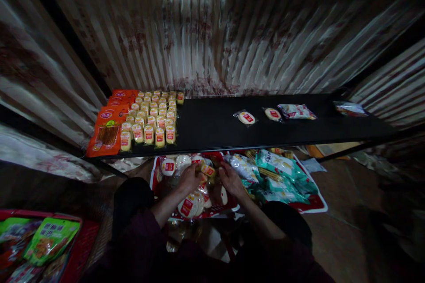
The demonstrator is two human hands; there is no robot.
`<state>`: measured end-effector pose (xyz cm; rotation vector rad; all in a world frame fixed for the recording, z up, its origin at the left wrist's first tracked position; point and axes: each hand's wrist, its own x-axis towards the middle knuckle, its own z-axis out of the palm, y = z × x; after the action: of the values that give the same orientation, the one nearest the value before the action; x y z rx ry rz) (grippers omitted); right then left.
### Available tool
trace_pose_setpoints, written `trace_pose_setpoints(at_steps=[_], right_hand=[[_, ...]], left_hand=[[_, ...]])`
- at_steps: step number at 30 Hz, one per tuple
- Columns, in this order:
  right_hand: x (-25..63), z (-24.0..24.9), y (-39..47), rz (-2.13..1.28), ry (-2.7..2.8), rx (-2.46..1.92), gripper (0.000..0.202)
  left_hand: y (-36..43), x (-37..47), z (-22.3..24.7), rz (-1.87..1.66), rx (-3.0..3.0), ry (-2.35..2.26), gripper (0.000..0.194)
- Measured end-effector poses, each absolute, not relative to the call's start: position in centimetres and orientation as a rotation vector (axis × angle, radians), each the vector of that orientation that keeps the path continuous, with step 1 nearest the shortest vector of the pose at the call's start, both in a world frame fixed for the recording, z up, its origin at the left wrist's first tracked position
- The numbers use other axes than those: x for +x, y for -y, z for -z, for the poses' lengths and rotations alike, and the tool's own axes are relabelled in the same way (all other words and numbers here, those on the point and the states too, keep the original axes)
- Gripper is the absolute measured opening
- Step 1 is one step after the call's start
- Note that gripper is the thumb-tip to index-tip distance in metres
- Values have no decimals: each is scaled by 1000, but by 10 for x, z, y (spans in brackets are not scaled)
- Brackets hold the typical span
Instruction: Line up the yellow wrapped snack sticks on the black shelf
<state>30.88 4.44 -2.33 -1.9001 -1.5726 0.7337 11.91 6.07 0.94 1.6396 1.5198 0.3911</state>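
Both my hands are over a red basket (153, 181) of round, pale wrapped snacks. My left hand (190, 178) is bent at a small yellow wrapped cake (207, 170), its fingertips at the cake's left side. To the right of that cake, my right hand (231, 179) reaches in with its fingers partly hidden in shadow, and what they hold, if anything, cannot be made out. A round snack with a red label (168, 166) lies at the basket's back left. Another round pack (188, 205) is at the front, below my left hand.
A black shelf (209, 124) bears rows of small yellow cakes (149, 134), orange packets (106, 130), two round snacks and a white packet (296, 111). Right of my hands, a second basket (323, 205) holds teal packets. Another red basket (79, 239) stands at lower left.
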Motion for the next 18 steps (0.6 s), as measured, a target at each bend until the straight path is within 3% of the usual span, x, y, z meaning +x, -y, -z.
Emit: trace_pose_setpoints(at_steps=[10,18], right_hand=[[339,25,-43,-519,1453,-2280,38],[374,31,-15,-680,1652,-2342,32]], left_hand=[[-75,117,-1,-410,1879,-1433,37],[-67,128,-2,-378,1994,-1425,39]])
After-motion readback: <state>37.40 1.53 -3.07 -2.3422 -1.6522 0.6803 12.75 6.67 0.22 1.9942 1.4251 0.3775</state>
